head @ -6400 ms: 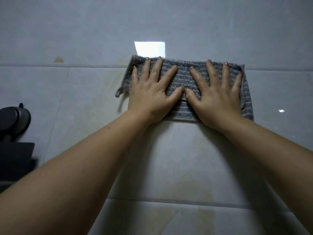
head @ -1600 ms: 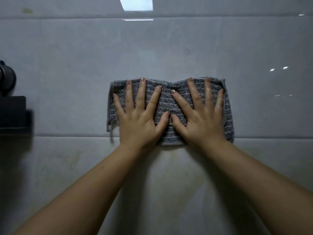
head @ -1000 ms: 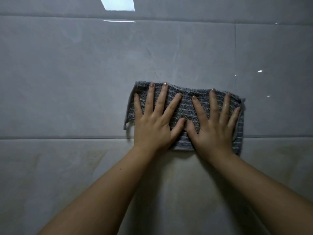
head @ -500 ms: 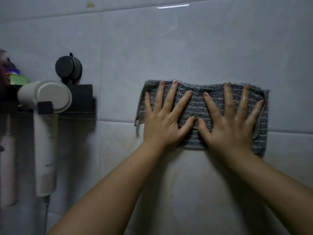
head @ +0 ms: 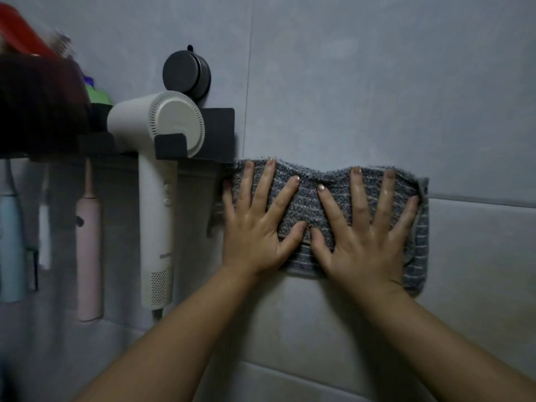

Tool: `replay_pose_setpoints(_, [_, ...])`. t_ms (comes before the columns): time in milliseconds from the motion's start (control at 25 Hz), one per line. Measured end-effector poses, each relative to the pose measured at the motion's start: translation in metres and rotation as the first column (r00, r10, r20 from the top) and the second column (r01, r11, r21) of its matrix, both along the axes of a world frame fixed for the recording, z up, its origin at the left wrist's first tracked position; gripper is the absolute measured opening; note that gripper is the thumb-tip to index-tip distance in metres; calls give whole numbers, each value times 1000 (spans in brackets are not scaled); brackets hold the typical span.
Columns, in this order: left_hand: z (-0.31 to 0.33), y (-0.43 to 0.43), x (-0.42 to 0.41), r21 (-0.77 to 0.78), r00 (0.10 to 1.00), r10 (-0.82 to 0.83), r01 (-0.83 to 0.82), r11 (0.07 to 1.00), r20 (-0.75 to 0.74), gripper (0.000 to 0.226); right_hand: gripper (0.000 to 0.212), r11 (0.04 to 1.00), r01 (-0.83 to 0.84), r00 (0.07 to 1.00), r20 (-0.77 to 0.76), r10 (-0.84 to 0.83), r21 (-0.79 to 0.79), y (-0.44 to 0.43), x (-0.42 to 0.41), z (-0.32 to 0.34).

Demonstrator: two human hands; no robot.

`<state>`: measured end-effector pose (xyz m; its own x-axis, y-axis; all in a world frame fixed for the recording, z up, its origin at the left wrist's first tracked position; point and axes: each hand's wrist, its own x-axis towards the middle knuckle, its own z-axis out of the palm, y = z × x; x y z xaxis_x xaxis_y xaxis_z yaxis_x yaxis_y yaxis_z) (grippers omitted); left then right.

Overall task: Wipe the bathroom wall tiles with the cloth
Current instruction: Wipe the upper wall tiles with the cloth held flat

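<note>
A grey striped cloth (head: 309, 195) lies flat against the grey wall tiles (head: 377, 97), straddling a horizontal grout line. My left hand (head: 255, 227) presses its left half with fingers spread. My right hand (head: 365, 236) presses its right half the same way, thumbs almost touching. The cloth's left edge reaches the corner of a black wall holder (head: 217, 134). Its right end hangs a little lower, past my right wrist.
A white hair dryer (head: 162, 126) hangs in the black holder just left of the cloth, under a round black suction cup (head: 187, 74). A pink toothbrush (head: 88, 242), a blue one (head: 10, 248) and shelf items hang further left. Bare tiles spread right and above.
Both hands have slid the cloth leftward along the wall, from bare tile until its left edge meets the dryer holder. The hands keep the same flat, spread pose.
</note>
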<state>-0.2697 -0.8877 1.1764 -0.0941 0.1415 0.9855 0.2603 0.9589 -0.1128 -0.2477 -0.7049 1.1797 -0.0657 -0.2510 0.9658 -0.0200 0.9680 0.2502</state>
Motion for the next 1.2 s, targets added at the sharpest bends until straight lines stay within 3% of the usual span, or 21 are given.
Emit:
replay_pose_setpoints(200, [-69, -19, -1, -40, 998, 43, -42, 998, 35, 64, 60, 995, -27, 999, 46, 23, 97, -15, 0, -68])
replay_pose_setpoints(280, [-55, -28, -3, -38, 999, 31, -31, 999, 25, 67, 61, 994, -24, 999, 42, 19, 109, -23, -1, -60])
replay_pose_setpoints(480, [-33, -54, -4, 162, 996, 10, -24, 987, 90, 70, 61, 999, -47, 997, 55, 46, 10, -66, -7, -22])
replay_pose_setpoints(680, [-87, -50, -3, 96, 994, 33, -43, 995, 104, 75, 58, 980, -99, 993, 77, 87, 172, -53, -7, -82])
replay_pose_setpoints(840, [-116, -17, 3, 122, 993, 37, -50, 991, 112, 74, 56, 973, -99, 993, 87, 83, 209, -22, -2, -96])
replay_pose_setpoints(1040, [-74, 11, 7, 68, 999, 3, -6, 998, 48, 70, 57, 984, -88, 996, 4, 88, 152, 10, 3, -60])
replay_pose_setpoints(1200, [-30, 16, 5, 109, 1000, -11, 9, 994, 21, 65, 59, 999, -38, 999, -5, 38, 37, 5, 0, -20])
